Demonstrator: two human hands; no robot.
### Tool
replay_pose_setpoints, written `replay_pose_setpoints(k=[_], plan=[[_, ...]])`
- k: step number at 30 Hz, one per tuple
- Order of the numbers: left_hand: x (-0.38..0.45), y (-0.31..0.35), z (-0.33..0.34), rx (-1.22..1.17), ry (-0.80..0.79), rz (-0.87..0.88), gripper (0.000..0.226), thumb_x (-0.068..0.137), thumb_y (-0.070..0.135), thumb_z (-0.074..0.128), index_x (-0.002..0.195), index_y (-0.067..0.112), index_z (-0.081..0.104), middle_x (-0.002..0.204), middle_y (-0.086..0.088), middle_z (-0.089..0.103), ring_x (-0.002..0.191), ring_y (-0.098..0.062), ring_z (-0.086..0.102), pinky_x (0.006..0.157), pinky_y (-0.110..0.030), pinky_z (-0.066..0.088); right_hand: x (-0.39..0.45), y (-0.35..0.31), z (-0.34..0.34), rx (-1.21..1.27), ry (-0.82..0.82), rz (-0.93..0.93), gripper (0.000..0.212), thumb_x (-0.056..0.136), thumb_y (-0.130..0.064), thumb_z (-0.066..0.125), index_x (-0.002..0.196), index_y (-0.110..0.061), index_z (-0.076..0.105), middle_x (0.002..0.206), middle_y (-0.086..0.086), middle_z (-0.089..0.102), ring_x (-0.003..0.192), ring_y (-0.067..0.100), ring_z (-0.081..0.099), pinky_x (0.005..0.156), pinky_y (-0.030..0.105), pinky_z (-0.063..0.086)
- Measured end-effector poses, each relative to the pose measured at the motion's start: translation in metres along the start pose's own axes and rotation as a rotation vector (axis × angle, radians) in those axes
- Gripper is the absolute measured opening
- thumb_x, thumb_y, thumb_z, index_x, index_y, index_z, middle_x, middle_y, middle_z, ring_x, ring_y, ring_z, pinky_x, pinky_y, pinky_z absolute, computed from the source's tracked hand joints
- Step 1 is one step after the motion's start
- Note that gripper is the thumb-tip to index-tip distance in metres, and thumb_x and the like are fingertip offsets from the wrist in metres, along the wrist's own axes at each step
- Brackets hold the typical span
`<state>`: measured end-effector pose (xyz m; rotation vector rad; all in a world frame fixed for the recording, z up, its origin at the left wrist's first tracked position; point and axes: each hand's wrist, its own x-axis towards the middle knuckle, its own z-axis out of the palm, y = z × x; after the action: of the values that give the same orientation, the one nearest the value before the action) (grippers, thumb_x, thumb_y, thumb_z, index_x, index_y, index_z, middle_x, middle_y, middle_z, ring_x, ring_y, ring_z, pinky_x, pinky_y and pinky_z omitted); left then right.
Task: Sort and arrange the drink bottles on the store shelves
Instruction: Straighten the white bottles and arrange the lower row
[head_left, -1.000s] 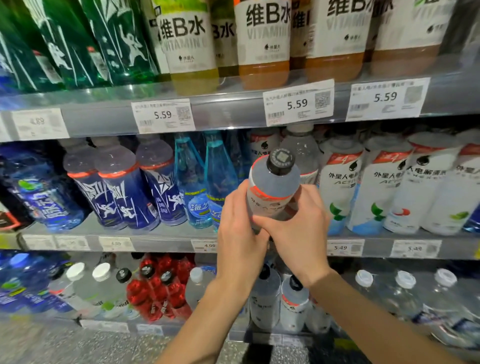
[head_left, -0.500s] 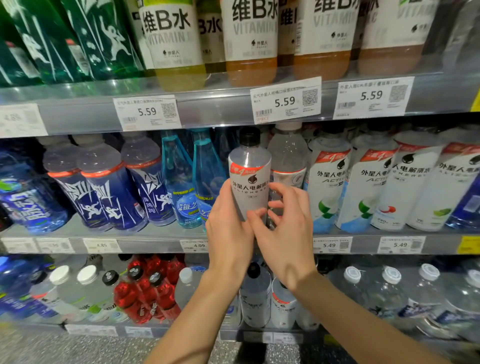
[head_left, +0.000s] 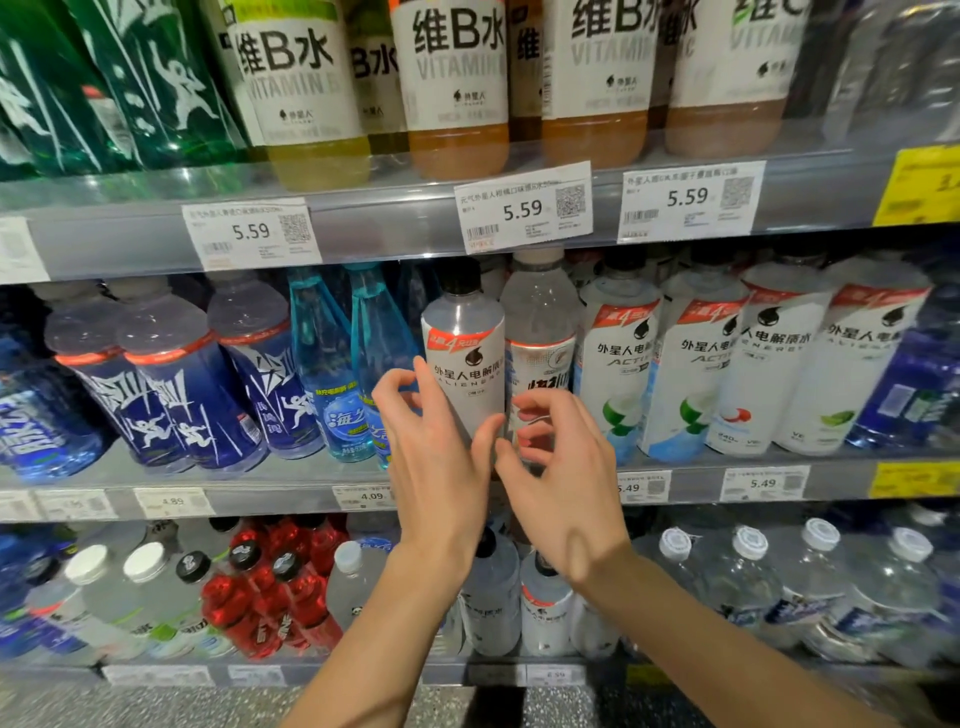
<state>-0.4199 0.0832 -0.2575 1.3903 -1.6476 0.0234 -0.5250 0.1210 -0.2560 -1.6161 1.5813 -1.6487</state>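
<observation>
Left hand (head_left: 439, 457) beside bottle (head_left: 464, 358).

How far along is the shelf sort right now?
Done, apparently: the black-capped bottle stands upright on the middle shelf, label forward, beside the white-labelled bottles. In hand: nothing; the left hand and right hand hover beside it, fingers loosely curled. Left: the clear bottle with a different label just right of it may need sorting.

White price tags (head_left: 523, 207) reading 5.59 hang along the clear front rail of the upper shelf, with a yellow tag (head_left: 918, 184) at its right end. Below the lowest shelf runs what looks like a speckled floor (head_left: 156, 706).
</observation>
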Motion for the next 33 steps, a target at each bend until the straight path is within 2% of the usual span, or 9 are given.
replay_pose_setpoints(k=[7,11,14,17,19,25,27,30,33], plan=[[0.003,0.006,0.006,0.04,-0.002,-0.027,0.075,0.081,0.023,0.08,0.138,-0.004,0.039,0.127,-0.016,0.035,0.111,-0.038,0.048,0.073,-0.044,0.051,-0.001,0.002,-0.009,-0.016,-0.055,0.014,0.028,0.084,-0.017,0.066,0.108,-0.025,0.055,0.096,-0.014,0.052,0.087,0.011,0.058,0.08,0.038,0.055],[0.0,0.008,0.008,0.044,-0.008,-0.042,0.075,0.083,0.024,0.078,0.14,-0.004,0.037,0.128,-0.018,0.035,0.111,-0.037,0.047,0.068,-0.043,0.049,-0.002,0.004,-0.013,-0.001,-0.069,0.013,0.029,0.085,-0.016,0.066,0.111,-0.023,0.055,0.096,-0.009,0.053,0.087,0.011,0.057,0.081,0.037,0.056],[-0.001,0.008,0.009,0.017,-0.015,-0.061,0.077,0.081,0.02,0.079,0.141,-0.002,0.037,0.13,-0.018,0.035,0.112,-0.034,0.045,0.074,-0.045,0.05,-0.002,0.005,-0.016,-0.003,-0.077,0.004,0.03,0.085,-0.018,0.066,0.112,-0.024,0.055,0.097,-0.009,0.054,0.089,0.011,0.058,0.082,0.038,0.056],[-0.006,0.006,0.009,-0.046,-0.034,-0.067,0.089,0.078,0.01,0.08,0.15,0.002,0.028,0.133,-0.017,0.034,0.118,-0.03,0.041,0.09,-0.031,0.041,-0.001,0.006,-0.019,-0.023,-0.094,0.01,0.028,0.086,-0.022,0.066,0.111,-0.025,0.055,0.096,-0.011,0.054,0.089,0.01,0.058,0.082,0.038,0.056],[-0.011,0.004,0.007,-0.065,-0.055,-0.044,0.094,0.078,0.007,0.078,0.153,0.005,0.022,0.134,-0.016,0.034,0.118,-0.03,0.042,0.091,-0.025,0.037,-0.001,0.007,-0.019,-0.051,-0.112,-0.002,0.023,0.086,-0.021,0.065,0.106,-0.024,0.057,0.094,-0.011,0.054,0.087,0.009,0.058,0.081,0.037,0.056],[-0.024,-0.005,-0.003,-0.168,-0.13,-0.029,0.097,0.079,0.006,0.077,0.155,0.017,0.018,0.131,-0.005,0.034,0.112,-0.023,0.051,0.082,-0.045,0.056,-0.004,0.008,-0.02,-0.186,-0.18,-0.058,0.006,0.083,-0.02,0.064,0.087,-0.025,0.062,0.085,-0.015,0.056,0.08,0.008,0.06,0.074,0.036,0.055],[-0.028,-0.005,-0.01,-0.184,-0.168,-0.034,0.094,0.08,0.01,0.078,0.155,0.018,0.022,0.129,-0.002,0.038,0.115,-0.017,0.05,0.085,-0.041,0.056,-0.003,0.007,-0.022,-0.2,-0.205,-0.041,0.005,0.082,-0.021,0.064,0.084,-0.025,0.063,0.081,-0.016,0.058,0.077,0.008,0.061,0.072,0.036,0.055],[-0.031,-0.008,-0.025,-0.144,-0.238,0.013,0.079,0.082,0.016,0.078,0.148,0.019,0.035,0.124,0.002,0.047,0.11,-0.004,0.05,0.084,-0.018,0.044,0.004,0.006,-0.026,-0.138,-0.214,0.068,0.007,0.082,-0.015,0.067,0.079,-0.022,0.068,0.073,-0.012,0.065,0.069,0.007,0.063,0.07,0.032,0.057],[-0.028,-0.013,-0.04,-0.02,-0.285,0.101,0.054,0.086,0.024,0.073,0.134,0.023,0.05,0.114,0.01,0.054,0.103,-0.008,0.058,0.077,-0.019,0.043,0.014,0.009,-0.032,-0.05,-0.181,0.191,0.012,0.083,-0.011,0.071,0.075,-0.02,0.071,0.072,-0.008,0.069,0.064,0.001,0.061,0.067,0.02,0.054]])
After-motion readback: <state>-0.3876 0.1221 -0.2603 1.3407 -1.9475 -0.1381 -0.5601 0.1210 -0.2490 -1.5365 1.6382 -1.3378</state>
